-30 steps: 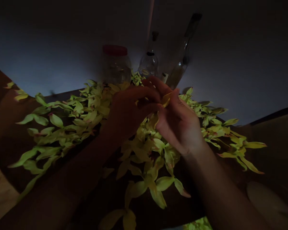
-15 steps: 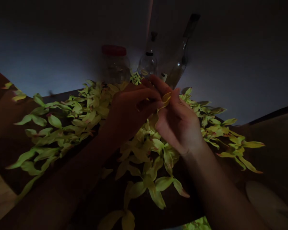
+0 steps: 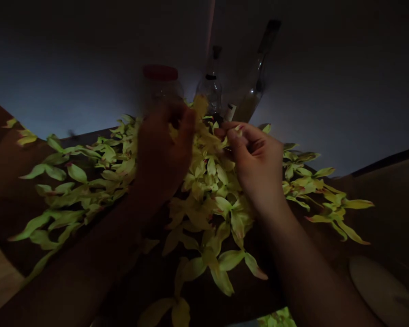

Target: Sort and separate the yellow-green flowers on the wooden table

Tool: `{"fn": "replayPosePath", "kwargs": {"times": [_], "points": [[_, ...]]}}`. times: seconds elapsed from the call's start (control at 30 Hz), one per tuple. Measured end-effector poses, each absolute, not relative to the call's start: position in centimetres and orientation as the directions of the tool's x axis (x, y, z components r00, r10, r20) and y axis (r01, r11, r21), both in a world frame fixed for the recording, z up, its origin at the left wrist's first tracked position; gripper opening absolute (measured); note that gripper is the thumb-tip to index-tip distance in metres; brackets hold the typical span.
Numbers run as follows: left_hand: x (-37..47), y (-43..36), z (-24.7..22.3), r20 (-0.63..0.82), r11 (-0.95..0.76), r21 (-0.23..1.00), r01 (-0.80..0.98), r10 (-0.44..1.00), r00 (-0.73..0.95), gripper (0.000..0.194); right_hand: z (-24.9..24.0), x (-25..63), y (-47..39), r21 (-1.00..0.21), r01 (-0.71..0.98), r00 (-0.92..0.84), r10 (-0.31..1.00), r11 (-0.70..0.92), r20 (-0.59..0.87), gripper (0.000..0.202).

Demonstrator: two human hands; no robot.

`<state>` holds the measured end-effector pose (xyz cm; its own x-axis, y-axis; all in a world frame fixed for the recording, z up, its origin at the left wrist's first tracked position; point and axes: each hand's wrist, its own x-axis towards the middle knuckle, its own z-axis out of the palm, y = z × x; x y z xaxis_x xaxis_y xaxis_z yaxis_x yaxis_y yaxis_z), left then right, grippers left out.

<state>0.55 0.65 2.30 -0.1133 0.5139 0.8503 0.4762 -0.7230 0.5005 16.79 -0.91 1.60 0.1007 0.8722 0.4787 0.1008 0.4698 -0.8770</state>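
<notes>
Yellow-green flowers [image 3: 209,259] with pointed petals and some reddish tips lie heaped on a dark table. Over the heap, my left hand [image 3: 165,152] is closed, in deep shadow. A yellow petal [image 3: 201,106] stands out from its fingertips. To its right my right hand [image 3: 257,159] is also closed, thumb against fingers. A small pale piece of a flower [image 3: 238,129] shows between them. The two hands are apart, with flowers visible in the gap.
Behind the heap stand a jar with a red lid [image 3: 161,72], a clear stoppered bottle [image 3: 215,84] and a tall tilted bottle [image 3: 259,84], near the wall corner. More flowers lie left and right. A pale rounded object [image 3: 378,286] is at lower right.
My hands were together over one yellow flower part. They have moved apart, the left one leftward with a yellow petal; the right one has curled its fingers.
</notes>
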Motion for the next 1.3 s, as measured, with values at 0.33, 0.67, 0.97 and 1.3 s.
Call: {"fn": "replayPosePath", "kwargs": {"times": [0.33,0.67,0.97,1.3], "points": [[0.8,-0.1,2.1,0.924,-0.742,0.1,0.663,0.316,0.213,0.009,1.2,17.0,-0.8,-0.912,0.037,0.17,0.897,0.409,0.409,0.027],[1.4,-0.3,1.8,0.856,-0.746,0.244,0.62,0.466,0.223,0.01,1.3,15.8,-1.4,-0.914,-0.005,0.051,0.913,0.406,0.406,0.045],[0.8,0.2,2.4,0.822,-0.738,0.386,0.553,0.548,0.158,0.008,0.8,15.9,-1.5,-0.912,0.042,0.046,0.911,0.409,0.411,0.048],[0.8,0.5,2.4,0.771,-0.724,0.471,0.504,0.615,0.163,0.006,0.8,16.2,-1.3,-0.9,0.089,0.047,0.901,0.427,0.432,0.055]]}}
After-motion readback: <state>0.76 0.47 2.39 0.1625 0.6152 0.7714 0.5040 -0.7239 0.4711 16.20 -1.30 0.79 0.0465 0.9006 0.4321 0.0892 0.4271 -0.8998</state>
